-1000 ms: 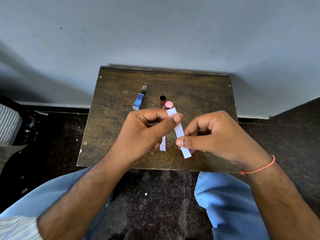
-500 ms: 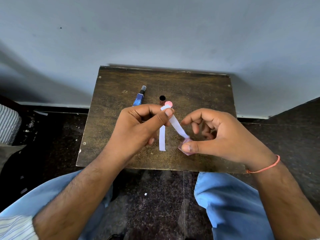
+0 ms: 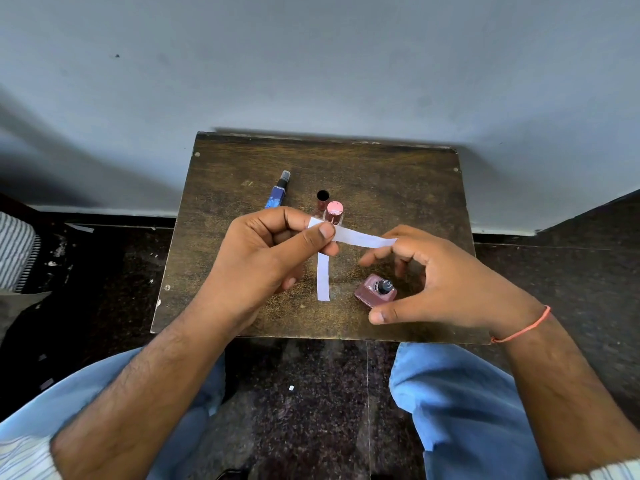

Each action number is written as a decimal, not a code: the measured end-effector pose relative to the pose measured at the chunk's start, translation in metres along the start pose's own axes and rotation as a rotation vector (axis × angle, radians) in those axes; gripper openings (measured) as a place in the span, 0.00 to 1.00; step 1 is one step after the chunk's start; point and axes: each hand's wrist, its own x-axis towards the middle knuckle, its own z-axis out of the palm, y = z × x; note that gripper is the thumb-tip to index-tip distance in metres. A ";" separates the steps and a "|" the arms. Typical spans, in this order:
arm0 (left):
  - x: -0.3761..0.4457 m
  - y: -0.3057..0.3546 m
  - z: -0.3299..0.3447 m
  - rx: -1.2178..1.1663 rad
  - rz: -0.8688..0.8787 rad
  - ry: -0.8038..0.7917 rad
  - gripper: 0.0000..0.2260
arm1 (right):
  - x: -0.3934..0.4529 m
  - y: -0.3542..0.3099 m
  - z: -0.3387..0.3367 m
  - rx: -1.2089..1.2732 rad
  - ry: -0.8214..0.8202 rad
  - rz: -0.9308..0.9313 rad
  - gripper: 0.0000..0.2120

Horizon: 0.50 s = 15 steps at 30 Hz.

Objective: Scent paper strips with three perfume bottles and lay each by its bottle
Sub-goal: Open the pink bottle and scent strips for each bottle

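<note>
My left hand (image 3: 263, 268) pinches one end of a white paper strip (image 3: 363, 239) between thumb and forefinger, and the strip reaches right, about level. A second white strip (image 3: 323, 278) lies flat on the small dark wooden table (image 3: 398, 188) below it. A squat pink bottle (image 3: 372, 294) with a bare black nozzle stands on the table near the front edge. My right hand (image 3: 450, 282) hovers around it with thumb and fingers spread, holding nothing. A round pink-capped bottle (image 3: 334, 211) stands behind my left hand. A slim blue bottle (image 3: 277, 195) lies at the back left.
A small black round cap (image 3: 322, 195) sits just behind the pink-capped bottle. The table stands against a grey wall (image 3: 311, 64). My knees in blue trousers (image 3: 460, 403) are under its front edge, over a dark speckled floor.
My right hand has set the squat pink bottle on the table and opened away from it. My left hand has swung the held strip from slanting down to about level.
</note>
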 end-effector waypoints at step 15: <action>-0.003 -0.004 -0.011 -0.035 -0.160 0.001 0.04 | 0.007 0.006 0.009 0.405 0.142 0.097 0.11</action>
